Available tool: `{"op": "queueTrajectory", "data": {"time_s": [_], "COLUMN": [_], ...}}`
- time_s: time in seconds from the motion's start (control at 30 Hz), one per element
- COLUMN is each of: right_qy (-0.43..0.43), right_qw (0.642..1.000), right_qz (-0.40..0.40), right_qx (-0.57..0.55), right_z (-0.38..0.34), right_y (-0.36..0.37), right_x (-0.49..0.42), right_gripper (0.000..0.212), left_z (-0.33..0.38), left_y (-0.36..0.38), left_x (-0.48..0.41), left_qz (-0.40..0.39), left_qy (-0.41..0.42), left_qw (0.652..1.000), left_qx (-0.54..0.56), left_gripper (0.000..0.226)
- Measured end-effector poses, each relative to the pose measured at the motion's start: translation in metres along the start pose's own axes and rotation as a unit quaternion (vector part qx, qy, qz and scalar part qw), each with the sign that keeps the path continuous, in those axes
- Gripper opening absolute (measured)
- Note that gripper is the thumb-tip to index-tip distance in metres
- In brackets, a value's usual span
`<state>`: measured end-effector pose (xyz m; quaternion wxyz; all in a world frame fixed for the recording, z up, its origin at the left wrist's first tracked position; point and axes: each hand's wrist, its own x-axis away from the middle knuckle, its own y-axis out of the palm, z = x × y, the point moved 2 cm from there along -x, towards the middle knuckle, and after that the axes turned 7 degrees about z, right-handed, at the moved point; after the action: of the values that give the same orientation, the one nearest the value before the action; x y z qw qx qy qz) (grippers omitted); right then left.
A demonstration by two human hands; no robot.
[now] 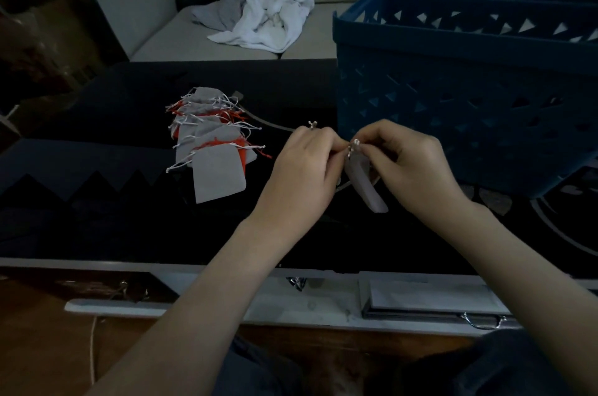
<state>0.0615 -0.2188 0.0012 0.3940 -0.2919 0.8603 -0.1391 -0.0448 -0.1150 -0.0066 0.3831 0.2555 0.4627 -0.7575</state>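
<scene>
S1: Forearms reach up from the lap over the black table. What's the biggest thing on it?

S2: The blue plastic basket, on the right. Its perforated walls hide the bottom, so I can't tell whether it holds anything.

S1: And the work itself?

S2: A pile of grey and orange drawstring pouches lies left of the hands, probably already dealt with. 1 grey pouch hangs above the table between the 2 hands, just in front of the basket.

S1: How is it held?

S2: The left hand and right hand both pinch its mouth, fingertips meeting at the cord ends. I'd say the job is well underway. I can't tell whether this pouch is being opened or closed, or whether it's filled.
</scene>
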Motion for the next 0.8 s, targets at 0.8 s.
{"op": "queueTrajectory", "data": {"time_s": [0.8], "right_qy": [0.077], "right_qw": [0.993], "right_qz": [-0.069], "right_qx": [-0.052], "right_z": [0.0007], "right_y": [0.0013], "right_x": [0.002], "right_gripper": [0.018], "left_z": [-0.0015], "left_y": [-0.0014], "left_x": [-0.0028], "left_qz": [-0.018], "left_qy": [-0.019], "left_qw": [0.999], "left_qx": [-0.028], "left_gripper": [0.018]}}
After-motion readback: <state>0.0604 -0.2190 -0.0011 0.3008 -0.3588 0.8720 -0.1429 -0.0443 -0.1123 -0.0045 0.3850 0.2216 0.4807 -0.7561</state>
